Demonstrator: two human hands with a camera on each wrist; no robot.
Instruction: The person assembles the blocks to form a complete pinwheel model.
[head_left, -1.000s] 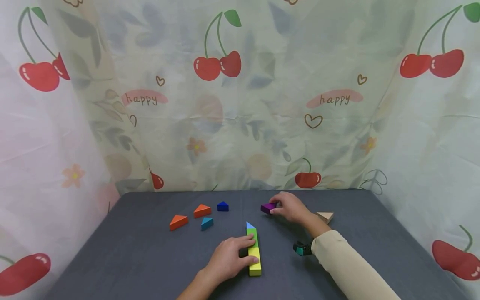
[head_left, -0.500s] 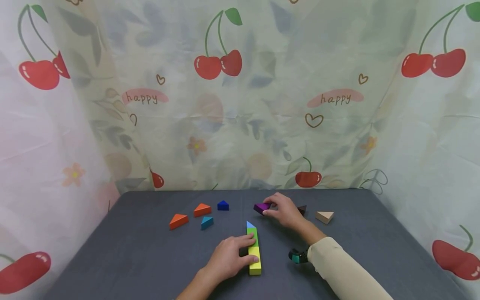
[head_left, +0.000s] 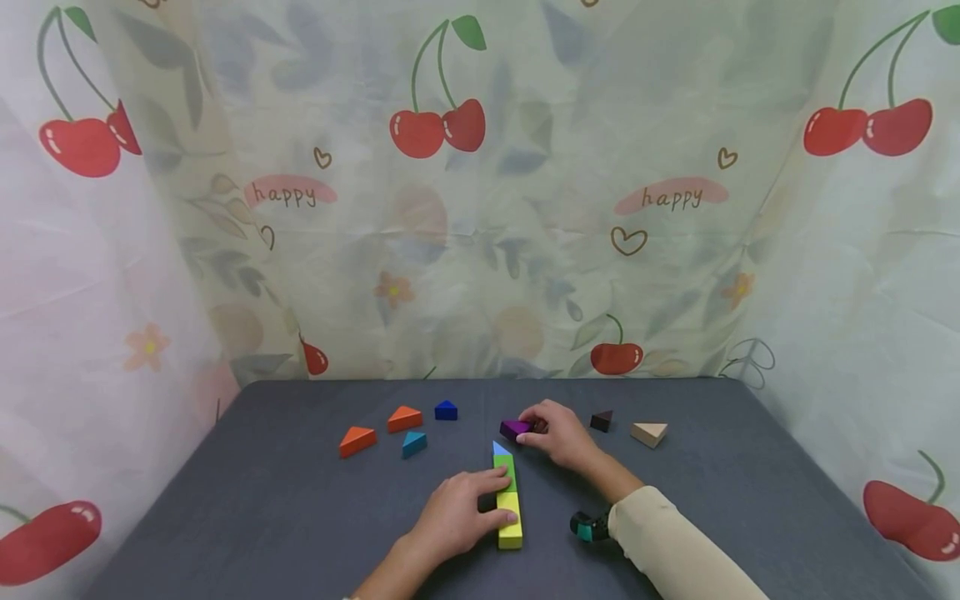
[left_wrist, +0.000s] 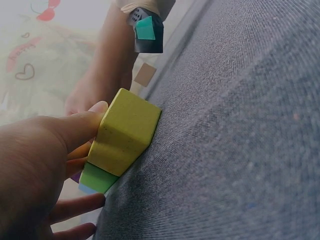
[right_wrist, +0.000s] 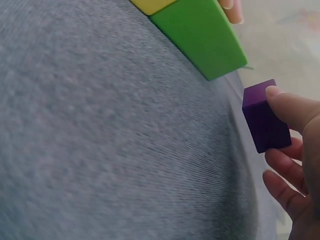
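At the row's far end on the table (head_left: 225, 517), there's one purple block (head_left: 514, 430), bright-topped, dark-sided, pinched by the right hand (head_left: 558, 433), grip narrow! The row: one yellow block (head_left: 510, 533), one green block (right_wrist: 205, 40), one pale block (head_left: 501, 449). Left: two orange blocks (head_left: 405, 420), one teal block (head_left: 414, 445), one navy block (head_left: 446, 411); right, one black block (head_left: 602, 421), one beige block (head_left: 649, 434). Left hand (head_left: 457, 512) spread, grip wide, thumb on yellow; right forearm (head_left: 611, 477) slants from near right.

Site: curtained tabletop booth; home or lab, cannot tell. Evidence: pale printed sheeting (head_left: 480, 250) on the far, left and right sides (cherries (head_left: 417, 133), brown hearts (head_left: 613, 240), flowers (head_left: 393, 289), the word "happy" (head_left: 285, 195) twice). It encloses a table covered in dark grey fabric (head_left: 225, 517); woven texture clear in both wrist views. Wider room hidden behind the sheeting.
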